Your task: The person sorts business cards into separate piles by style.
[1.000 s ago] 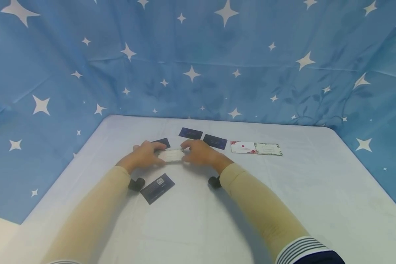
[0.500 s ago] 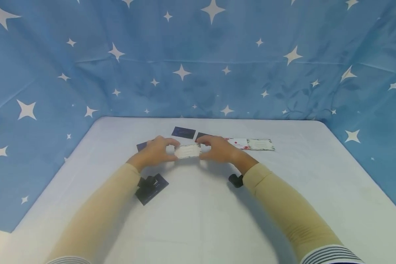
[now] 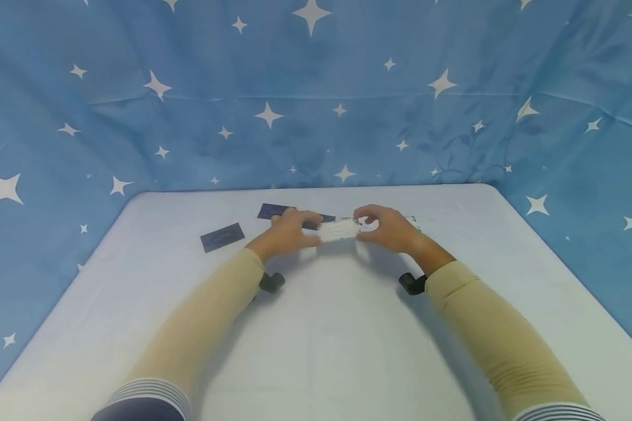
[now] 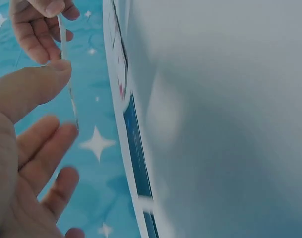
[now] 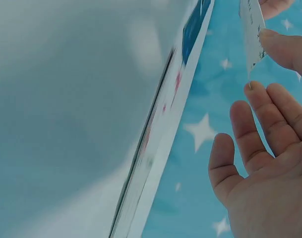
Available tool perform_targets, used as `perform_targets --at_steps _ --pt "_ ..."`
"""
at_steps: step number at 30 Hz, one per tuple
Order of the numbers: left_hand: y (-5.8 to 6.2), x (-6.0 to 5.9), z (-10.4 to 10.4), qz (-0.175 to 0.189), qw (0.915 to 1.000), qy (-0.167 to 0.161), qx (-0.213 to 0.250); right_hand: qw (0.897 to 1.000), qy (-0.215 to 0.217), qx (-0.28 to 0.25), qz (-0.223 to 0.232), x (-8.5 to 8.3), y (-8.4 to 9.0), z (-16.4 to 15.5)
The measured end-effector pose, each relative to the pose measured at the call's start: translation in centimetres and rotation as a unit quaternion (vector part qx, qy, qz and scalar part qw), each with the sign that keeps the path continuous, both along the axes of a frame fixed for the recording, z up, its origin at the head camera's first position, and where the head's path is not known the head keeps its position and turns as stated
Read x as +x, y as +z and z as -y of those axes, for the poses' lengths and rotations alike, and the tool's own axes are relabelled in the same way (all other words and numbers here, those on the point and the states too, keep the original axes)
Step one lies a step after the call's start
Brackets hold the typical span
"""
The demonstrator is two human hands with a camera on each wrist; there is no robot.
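Thumb and fingers point(image 4: 55, 68) of left hand point(image 3: 286, 234) pinching left end of small white rectangular paper card point(image 3: 337, 230); other fingers loosely spread below it in left wrist view. Right hand point(image 3: 388, 228) pinching right end of same card between thumb and fingers point(image 5: 253, 97), remaining fingers relaxed, apart. Card held between both hands, raised just above white bench point(image 3: 342, 339), near far edge, roughly level. Behind hands, dark navy rectangular cards point(image 3: 271, 210), partly hidden. Separate dark navy card point(image 3: 222, 237) lying flat to left, well apart from hands. White floral-printed card point(image 3: 412, 220) peeking out behind right hand. Beige sleeves on both forearms. Blue star-printed cloth backdrop point(image 3: 316, 93) around bench.
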State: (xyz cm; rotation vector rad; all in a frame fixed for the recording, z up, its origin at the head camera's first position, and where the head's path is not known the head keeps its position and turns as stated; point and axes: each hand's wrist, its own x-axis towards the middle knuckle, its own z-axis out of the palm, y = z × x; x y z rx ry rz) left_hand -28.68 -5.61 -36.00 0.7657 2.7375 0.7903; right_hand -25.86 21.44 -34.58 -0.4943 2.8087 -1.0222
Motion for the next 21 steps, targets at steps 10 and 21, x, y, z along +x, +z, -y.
perform_targets --at_steps 10,21 --pt "-0.7 -2.1 -6.6 -0.005 0.9997 -0.001 0.025 0.999 -0.049 0.002 -0.001 -0.4 -0.1 -5.6" --pt "-2.0 -3.1 -12.9 0.005 0.9989 0.023 0.04 0.996 -0.081 0.031 0.013 -1.2 -0.8 -10.4"
